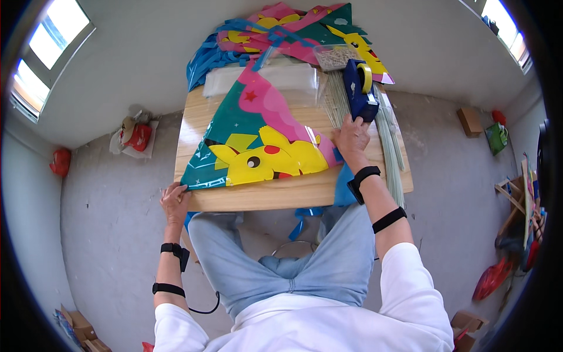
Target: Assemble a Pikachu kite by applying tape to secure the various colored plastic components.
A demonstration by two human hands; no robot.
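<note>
A triangular plastic kite (234,167) lies on the wooden table, printed green and pink with a yellow cartoon character. My left hand (175,202) pinches its left corner at the table's front edge. My right hand (353,141) is beside the kite's right corner, fingers bent and touching the front end of a dark blue tape dispenser (359,94) with a yellow roll. Whatever is between those fingers is too small to make out. Blue ribbon (344,185) hangs over the table edge below my right wrist.
Thin pale rods (388,146) lie along the table's right side. Behind the dispenser sits a clear box (336,57) of small pieces. More folded kites (275,26) and blue strips (205,61) pile up at the back, near clear plastic sleeves (226,81). A cardboard box (470,122) stands on the floor.
</note>
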